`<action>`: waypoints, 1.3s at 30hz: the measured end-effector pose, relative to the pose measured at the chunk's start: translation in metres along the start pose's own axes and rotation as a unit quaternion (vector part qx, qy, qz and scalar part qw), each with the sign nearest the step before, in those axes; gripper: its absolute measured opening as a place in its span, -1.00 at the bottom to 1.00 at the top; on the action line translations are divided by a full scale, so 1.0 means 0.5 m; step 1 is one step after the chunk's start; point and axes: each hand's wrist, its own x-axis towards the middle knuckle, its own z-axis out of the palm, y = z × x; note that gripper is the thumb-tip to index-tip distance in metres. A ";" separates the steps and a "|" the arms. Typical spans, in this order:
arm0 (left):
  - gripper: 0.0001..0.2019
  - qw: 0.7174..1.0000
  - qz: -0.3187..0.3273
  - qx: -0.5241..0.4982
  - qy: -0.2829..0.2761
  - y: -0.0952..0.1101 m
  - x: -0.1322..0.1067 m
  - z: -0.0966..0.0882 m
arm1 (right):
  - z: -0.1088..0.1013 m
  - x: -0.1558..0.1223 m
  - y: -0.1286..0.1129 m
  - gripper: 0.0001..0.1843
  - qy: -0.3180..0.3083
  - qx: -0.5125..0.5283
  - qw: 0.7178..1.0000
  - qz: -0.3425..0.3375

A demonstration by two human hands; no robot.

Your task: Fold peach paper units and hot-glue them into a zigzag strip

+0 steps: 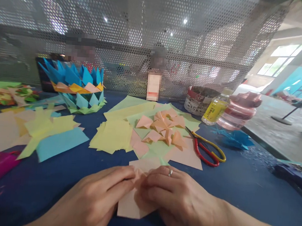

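Note:
My left hand (94, 201) and my right hand (178, 198) meet over a pink paper sheet (128, 207) lying on the blue table (239, 182) close to me. Both hands have their fingers curled and pressed together on the sheet's middle fold. A ring shows on my right hand. Just beyond the hands lies a pile of folded pink paper pieces (164, 128) on pale green sheets (158, 150).
Red and yellow scissors (208, 150) lie right of the pile. A stack of yellow sheets (112, 136), loose yellow and blue sheets (55, 136), a blue origami bowl (77, 86), a yellow bottle (215, 109), a pink jar (238, 111) and a perforated metal screen (146, 39) surround them.

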 end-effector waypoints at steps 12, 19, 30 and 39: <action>-0.72 0.957 -0.067 -0.224 -0.171 -0.024 0.002 -0.023 | 0.012 -0.005 -0.005 -0.85 0.000 -0.016 1.000 -0.013; -0.75 0.935 -0.138 -0.297 -0.139 -0.027 0.005 -0.007 | 0.008 -0.004 -0.007 -0.81 -0.010 -0.017 1.000 -0.012; -0.84 0.901 -0.236 -0.332 -0.148 -0.012 0.002 0.013 | -0.013 0.002 0.003 -0.60 -0.012 0.126 0.992 0.013; -0.79 0.879 -0.250 -0.372 -0.164 -0.006 0.008 -0.001 | -0.024 0.013 0.028 -0.79 -0.038 0.291 0.954 0.060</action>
